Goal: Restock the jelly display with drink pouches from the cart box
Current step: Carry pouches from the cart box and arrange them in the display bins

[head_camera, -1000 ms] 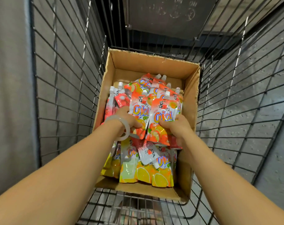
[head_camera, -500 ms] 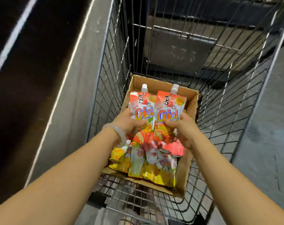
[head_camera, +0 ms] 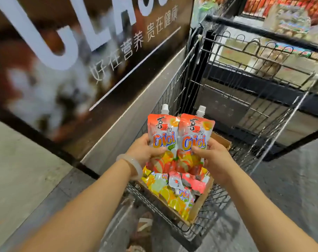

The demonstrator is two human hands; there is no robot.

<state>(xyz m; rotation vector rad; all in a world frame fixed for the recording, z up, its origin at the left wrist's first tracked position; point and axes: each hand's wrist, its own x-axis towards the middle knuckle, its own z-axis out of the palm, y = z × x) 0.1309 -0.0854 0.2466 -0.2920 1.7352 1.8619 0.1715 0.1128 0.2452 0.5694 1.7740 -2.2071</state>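
pouches lifted above box, left hand, right hand gripping upright

Orange-red pouches with blue lettering; brown box; black wire cart.

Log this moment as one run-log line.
left hand: holds pouch | right hand: holds second pouch | both above box in cart

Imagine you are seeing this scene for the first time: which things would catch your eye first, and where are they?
First, the two orange pouches, the left pouch and right pouch, held upright side by side mid-frame, white caps up, by the left hand and right hand. Below them, the cardboard box of bright pouches sits in the wire cart. Upper left, a dark sign with big white letters runs alongside the cart.
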